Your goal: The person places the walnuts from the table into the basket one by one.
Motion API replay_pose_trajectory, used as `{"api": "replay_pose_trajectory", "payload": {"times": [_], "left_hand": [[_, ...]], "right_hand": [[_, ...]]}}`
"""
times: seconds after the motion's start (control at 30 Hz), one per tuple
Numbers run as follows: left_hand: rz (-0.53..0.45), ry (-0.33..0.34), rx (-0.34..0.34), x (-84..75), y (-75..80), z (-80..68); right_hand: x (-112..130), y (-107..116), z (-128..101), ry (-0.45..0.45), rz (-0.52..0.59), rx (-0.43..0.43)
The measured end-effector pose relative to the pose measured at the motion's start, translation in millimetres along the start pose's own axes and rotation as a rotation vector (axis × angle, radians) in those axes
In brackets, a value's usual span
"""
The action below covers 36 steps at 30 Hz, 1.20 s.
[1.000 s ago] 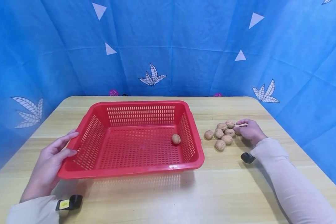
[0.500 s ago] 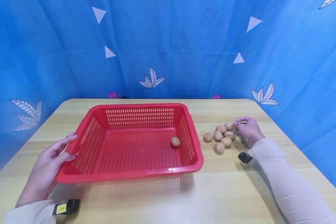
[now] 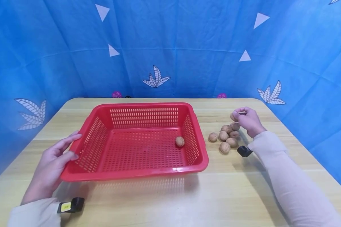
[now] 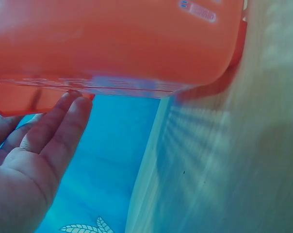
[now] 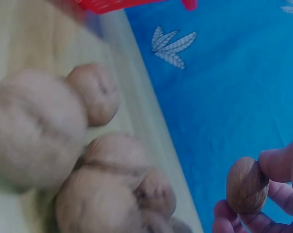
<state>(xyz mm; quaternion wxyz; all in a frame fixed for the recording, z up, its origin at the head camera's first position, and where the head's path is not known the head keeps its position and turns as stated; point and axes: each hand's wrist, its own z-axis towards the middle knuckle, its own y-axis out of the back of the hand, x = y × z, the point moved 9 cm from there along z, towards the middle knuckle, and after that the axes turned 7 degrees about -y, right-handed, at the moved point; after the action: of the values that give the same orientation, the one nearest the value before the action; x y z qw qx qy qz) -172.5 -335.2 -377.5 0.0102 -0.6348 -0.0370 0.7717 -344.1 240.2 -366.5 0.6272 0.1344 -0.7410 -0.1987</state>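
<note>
Pinching one walnut (image 3: 233,116) in right hand (image 3: 248,121) above table's right edge; left hand (image 3: 52,159) flat against red basket (image 3: 136,176); loose fingertip grip risks dropping it.

head: high, facing forward-down over whole table (image 3: 170,201) | left wrist: very close, low, under red basket (image 4: 112,43) rim at frame top | right wrist: close, low, walnuts (image 5: 64,145) lower left | shared: basket, walnuts with head
</note>
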Motion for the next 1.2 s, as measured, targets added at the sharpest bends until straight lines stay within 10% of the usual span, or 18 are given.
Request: {"api": "replay_pose_trajectory", "payload": {"times": [1.2], "left_hand": [[0.062, 0.024, -0.017, 1.2, 2.5, 1.1]], "right_hand": [[91, -52, -6, 0.117, 0.173, 0.086]]}}
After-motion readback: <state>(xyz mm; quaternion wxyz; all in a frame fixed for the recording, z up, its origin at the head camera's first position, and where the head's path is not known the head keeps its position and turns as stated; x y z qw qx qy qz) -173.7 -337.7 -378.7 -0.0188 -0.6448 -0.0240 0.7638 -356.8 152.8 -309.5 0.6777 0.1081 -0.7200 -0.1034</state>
